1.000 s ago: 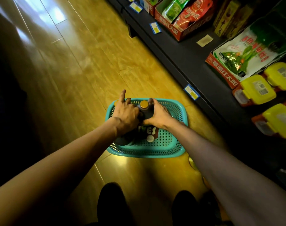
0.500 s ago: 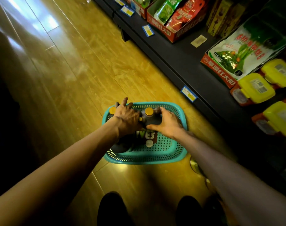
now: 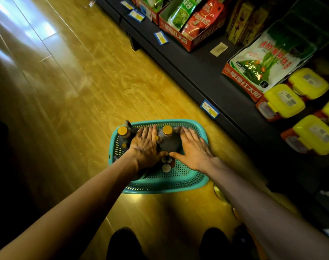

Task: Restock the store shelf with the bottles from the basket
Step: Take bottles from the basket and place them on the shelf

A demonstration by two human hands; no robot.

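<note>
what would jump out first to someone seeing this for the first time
First, the teal basket on the glossy wooden floor at centre, with the left hand and right hand cupped around a dark yellow-capped bottle standing in it; a second bottle stands at its left end. Next, the bright yellow-lidded containers on the dark shelf at right.

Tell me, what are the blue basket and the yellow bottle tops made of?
The basket looks like moulded plastic: teal, slightly shiny, with rows of small punched holes. The yellow bottle tops look like smooth plastic or painted metal; their gloss alone leaves it open.
</note>
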